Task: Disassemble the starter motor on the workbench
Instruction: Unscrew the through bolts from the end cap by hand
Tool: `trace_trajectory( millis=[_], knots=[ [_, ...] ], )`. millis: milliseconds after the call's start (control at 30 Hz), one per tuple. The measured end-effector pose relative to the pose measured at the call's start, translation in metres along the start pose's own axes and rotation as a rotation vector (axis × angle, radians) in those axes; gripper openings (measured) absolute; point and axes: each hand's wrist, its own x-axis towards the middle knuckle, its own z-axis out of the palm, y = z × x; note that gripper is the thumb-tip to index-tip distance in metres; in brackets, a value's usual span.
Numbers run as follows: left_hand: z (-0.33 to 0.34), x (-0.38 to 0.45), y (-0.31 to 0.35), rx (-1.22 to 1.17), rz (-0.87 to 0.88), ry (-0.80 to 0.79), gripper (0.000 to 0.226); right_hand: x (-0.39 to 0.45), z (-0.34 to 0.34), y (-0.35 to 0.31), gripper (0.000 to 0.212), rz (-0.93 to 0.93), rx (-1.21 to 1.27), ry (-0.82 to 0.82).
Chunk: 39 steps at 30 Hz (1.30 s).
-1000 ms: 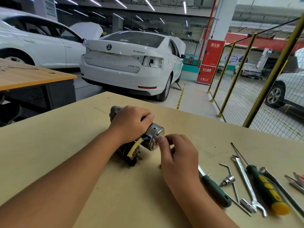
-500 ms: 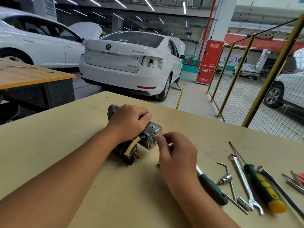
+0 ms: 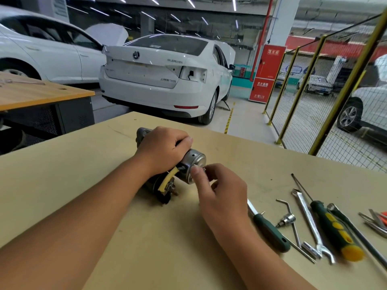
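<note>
The starter motor [image 3: 193,163] lies on its side in the middle of the tan workbench [image 3: 88,185], its shiny metal end cap turned toward me and a yellow-sleeved cable at its lower left. My left hand [image 3: 163,149] grips the motor body from above, fingers curled over it. My right hand [image 3: 217,189] sits just below the end cap, with thumb and fingertips pinching a small fastener at the cap's face. The fastener is mostly hidden by my fingers.
Tools lie on the bench at the right: a green-handled screwdriver [image 3: 270,231], a socket on a bent bar [image 3: 288,219], a wrench [image 3: 310,222], a green-and-yellow screwdriver [image 3: 333,229] and pliers [image 3: 374,222]. A white car [image 3: 163,78] stands beyond the bench; a mesh fence [image 3: 318,97] runs along the right.
My right thumb and fingers have shifted slightly at the end cap's face, as if turning the fastener. My left hand keeps its grip on the motor.
</note>
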Motion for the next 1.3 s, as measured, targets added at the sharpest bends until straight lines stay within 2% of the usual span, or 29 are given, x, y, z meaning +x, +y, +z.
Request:
trace_trajectory(
  millis=[67,133,267,333,367,433,500,567,633,733,800,867,933,1000,1100,1167,1233,1300],
  knots=[
    [-0.0002,0.0003,-0.0002,-0.004,-0.001,0.002,0.041,0.0016,0.0006,0.0026,0.023,0.016,0.021,-0.012],
    [0.0006,-0.0001,-0.0002,0.000,0.002,-0.003,0.041,0.0039,-0.0001,0.0036,0.006,-0.004,0.034,-0.013],
    [0.0013,-0.0001,-0.0008,0.009,0.005,-0.005,0.041,0.0028,-0.0014,0.0039,0.014,-0.014,0.051,0.006],
    [0.0011,-0.0001,-0.0005,0.007,0.005,-0.005,0.041,0.0036,-0.0014,0.0065,0.027,-0.002,0.051,-0.010],
    [0.0009,0.0000,-0.0001,0.008,0.007,-0.006,0.041,0.0043,-0.0014,0.0077,0.026,-0.002,0.058,-0.021],
    [0.0007,0.0000,0.0014,0.009,0.006,-0.012,0.042,0.0053,-0.0022,0.0071,0.008,-0.006,0.059,-0.026],
    [0.0008,-0.0004,0.0020,0.006,0.004,-0.015,0.042,0.0033,-0.0021,0.0055,0.014,-0.002,0.084,-0.026],
    [0.0008,-0.0007,0.0015,0.004,0.000,-0.016,0.041,0.0024,-0.0021,0.0057,0.011,0.000,0.081,-0.018],
    [0.0011,-0.0005,0.0006,0.006,0.000,-0.012,0.041,0.0035,-0.0022,0.0078,0.020,-0.007,0.062,-0.015],
    [0.0026,0.0001,-0.0013,0.002,0.004,-0.015,0.041,0.0052,-0.0021,0.0078,0.005,-0.028,0.067,-0.012],
    [0.0033,-0.0001,-0.0020,0.003,0.011,-0.018,0.040,0.0030,-0.0016,0.0066,0.017,-0.027,0.086,-0.014],
    [0.0035,-0.0002,-0.0026,0.004,0.012,-0.018,0.040,0.0029,-0.0016,0.0068,0.011,-0.012,0.089,-0.009],
    [0.0034,-0.0002,-0.0028,-0.003,0.009,-0.016,0.039,0.0039,-0.0023,0.0090,0.016,-0.019,0.071,0.005],
    [0.0036,-0.0003,-0.0028,-0.003,0.013,-0.016,0.039,0.0052,-0.0026,0.0077,0.006,-0.026,0.083,-0.005],
    [0.0045,-0.0002,-0.0028,0.002,0.019,-0.018,0.038,0.0019,-0.0024,0.0050,0.019,-0.017,0.099,-0.011],
    [0.0047,0.0001,-0.0034,-0.002,0.017,-0.013,0.039,0.0019,-0.0016,0.0048,0.011,-0.017,0.092,-0.005],
    [0.0051,0.0011,-0.0044,-0.003,0.016,-0.010,0.039,0.0045,-0.0011,0.0088,0.020,-0.010,0.084,0.014],
    [0.0056,0.0016,-0.0048,0.000,0.020,-0.012,0.040,0.0068,-0.0013,0.0106,0.012,-0.020,0.081,0.015]
  ],
)
